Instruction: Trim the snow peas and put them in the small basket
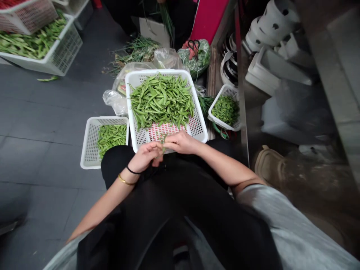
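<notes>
My left hand, with a black band and a gold bangle at its wrist, is closed with its fingertips on a small green pea pod. Pinched at the same pod, my right hand meets the left over the near rim of a large white basket. Fingers hide most of the pod. A heap of green pea pods fills the far and middle parts of this basket. Left of my knee, a smaller white basket holds a smaller pile of pods.
At right stands a small basket of leafy greens. Behind are plastic bags, cut green stalks and scissors on a bag. Another person's hand shows at the top. Stacked crates stand far left.
</notes>
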